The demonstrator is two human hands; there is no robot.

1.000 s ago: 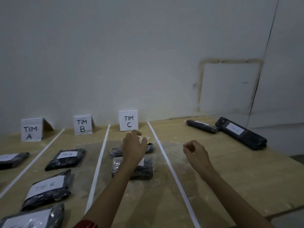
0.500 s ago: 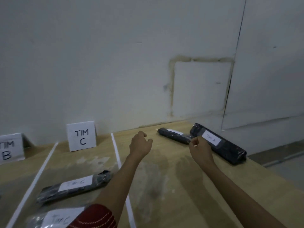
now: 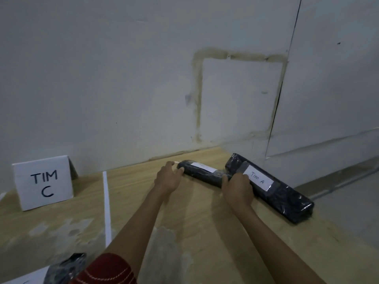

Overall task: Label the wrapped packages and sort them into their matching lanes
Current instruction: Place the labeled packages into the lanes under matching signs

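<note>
At the far right of the desk (image 3: 205,232), beyond the white lane line (image 3: 107,206), a slim black package (image 3: 202,172) lies against a larger black package (image 3: 287,199) labelled "Tim A". The left hand (image 3: 167,179) is loosely open, fingertips touching the slim package's left end. The right hand (image 3: 238,188) curls round its other end, right where the two packages meet. The TIM C sign (image 3: 44,182) stands well off to the left by the wall.

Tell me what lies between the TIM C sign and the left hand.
Only the white tape line crossing bare wooden tabletop, seen in the head view.
</note>
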